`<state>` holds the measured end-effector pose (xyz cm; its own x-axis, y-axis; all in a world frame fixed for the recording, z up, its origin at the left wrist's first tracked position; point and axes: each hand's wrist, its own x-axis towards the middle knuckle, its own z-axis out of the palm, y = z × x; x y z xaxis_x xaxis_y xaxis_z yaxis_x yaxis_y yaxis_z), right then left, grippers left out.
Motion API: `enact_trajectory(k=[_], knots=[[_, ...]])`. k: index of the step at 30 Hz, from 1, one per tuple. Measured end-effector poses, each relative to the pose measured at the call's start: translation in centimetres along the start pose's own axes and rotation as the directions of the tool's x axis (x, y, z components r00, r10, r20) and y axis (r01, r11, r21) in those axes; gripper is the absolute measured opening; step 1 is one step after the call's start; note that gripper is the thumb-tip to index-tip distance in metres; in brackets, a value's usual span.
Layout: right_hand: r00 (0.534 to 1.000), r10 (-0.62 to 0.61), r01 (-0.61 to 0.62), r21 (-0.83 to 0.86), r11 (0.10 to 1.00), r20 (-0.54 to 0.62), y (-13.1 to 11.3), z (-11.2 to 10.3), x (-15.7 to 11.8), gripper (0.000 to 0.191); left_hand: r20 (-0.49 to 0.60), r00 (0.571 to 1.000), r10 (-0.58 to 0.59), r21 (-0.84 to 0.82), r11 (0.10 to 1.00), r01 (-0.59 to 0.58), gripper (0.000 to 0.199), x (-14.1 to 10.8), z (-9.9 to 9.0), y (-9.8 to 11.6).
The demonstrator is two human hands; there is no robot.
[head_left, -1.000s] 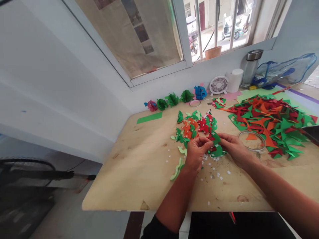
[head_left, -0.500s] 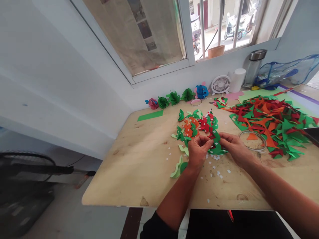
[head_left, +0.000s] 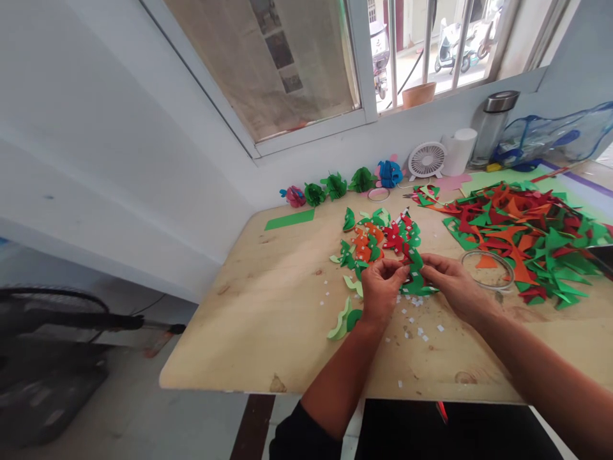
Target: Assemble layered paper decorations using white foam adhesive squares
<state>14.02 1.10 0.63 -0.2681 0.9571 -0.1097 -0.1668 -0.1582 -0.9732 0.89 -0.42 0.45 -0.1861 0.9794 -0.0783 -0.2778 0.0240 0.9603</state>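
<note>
Between my two hands is a green scalloped paper piece point(head_left: 416, 260) with small white squares on it. My left hand point(head_left: 384, 287) pinches its left side, and my right hand point(head_left: 447, 280) grips its right edge. More green paper lies just beneath my fingers. Behind my hands, red paper pieces point(head_left: 393, 237) and orange paper pieces point(head_left: 368, 241) with white squares lie among green ones. A pale green wavy strip point(head_left: 341, 321) rests left of my left wrist. Tiny white squares point(head_left: 420, 331) are scattered on the wooden table point(head_left: 258, 306) in front of my hands.
A heap of red, orange and green scraps point(head_left: 527, 236) covers the right side, with a tape ring point(head_left: 488, 269) at its near edge. Along the wall stand folded paper figures point(head_left: 334, 186), a small white fan point(head_left: 427, 160) and a glass bottle point(head_left: 492, 128). A green strip point(head_left: 290, 220) lies back left.
The green piece between my hands has tilted slightly, and my fingers have shifted a little on it. The camera view has moved slightly.
</note>
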Motion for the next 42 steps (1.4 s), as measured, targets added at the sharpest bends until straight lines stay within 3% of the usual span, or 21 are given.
enact_trajectory(k=[7, 11, 16, 19, 23, 26, 30, 33, 39, 42], knots=[[1.000, 0.003, -0.003, 0.008, 1.000, -0.003, -0.1, 0.0, 0.0, 0.040, 0.063, 0.993, -0.096, -0.054, 0.994, 0.099, 0.025, -0.2, 0.0, 0.6], [0.999, 0.025, -0.027, 0.061, 0.998, 0.034, 0.1, -0.1, 0.1, 0.038, 0.171, 0.975, -0.141, -0.104, 0.982, 0.160, 0.029, -0.4, -0.4, 1.5], [0.999, 0.041, -0.042, 0.110, 0.993, 0.013, 0.2, -0.2, 0.0, 0.032, 0.383, 0.908, -0.170, -0.185, 0.949, 0.256, 0.032, -0.6, -1.0, 2.2], [0.998, 0.064, -0.063, 0.116, 0.991, -0.004, -0.1, 0.0, -0.2, 0.035, 0.448, 0.873, -0.191, -0.165, 0.942, 0.291, 0.033, -0.6, -1.3, 2.2], [0.996, 0.083, -0.080, 0.098, 0.992, -0.025, -0.3, 0.1, -0.2, 0.035, 0.460, 0.871, -0.172, -0.107, 0.963, 0.247, 0.032, -0.4, -1.7, 2.2], [0.997, 0.066, -0.063, 0.061, 0.996, -0.039, -0.2, 0.0, -0.1, 0.034, 0.511, 0.844, -0.161, 0.014, 0.984, 0.180, 0.030, -0.3, -2.1, 2.6], [0.997, 0.034, -0.031, 0.050, 0.998, -0.073, 0.0, 0.0, 0.0, 0.029, 0.590, 0.807, -0.037, 0.189, 0.978, -0.093, 0.023, -0.4, -2.5, 3.7], [0.996, 0.064, -0.058, 0.085, 0.995, -0.067, -0.1, 0.1, 0.0, 0.025, 0.659, 0.749, 0.061, 0.224, 0.935, -0.274, 0.019, -0.4, -2.6, 4.3], [0.988, 0.126, -0.107, 0.207, 0.973, -0.084, 0.0, 0.0, 0.1, 0.023, 0.777, 0.626, -0.062, 0.275, 0.929, -0.249, 0.018, -0.2, -3.3, 4.7], [0.989, 0.125, -0.108, 0.192, 0.975, -0.079, 0.1, -0.1, 0.2, 0.024, 0.795, 0.594, -0.125, 0.315, 0.922, -0.227, 0.021, -0.1, -3.6, 4.9]])
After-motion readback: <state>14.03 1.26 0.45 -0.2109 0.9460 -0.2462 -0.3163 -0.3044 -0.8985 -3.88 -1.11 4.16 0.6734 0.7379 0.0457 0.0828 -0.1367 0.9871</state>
